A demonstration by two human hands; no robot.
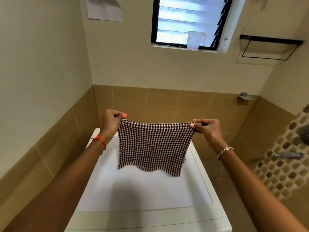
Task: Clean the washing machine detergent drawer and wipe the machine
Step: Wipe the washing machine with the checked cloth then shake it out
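A dark brown and white checked cloth (153,146) hangs spread out in the air above the white top of the washing machine (142,193). My left hand (111,122) pinches its upper left corner. My right hand (206,128) pinches its upper right corner. The cloth's lower edge hangs free, just above the machine's top. The detergent drawer is not in sight.
The machine stands in a corner between beige walls with brown tiles. A window (189,20) with a clear plastic cup (194,40) on its sill is up ahead. A mosaic tile strip with taps (288,154) is on the right wall.
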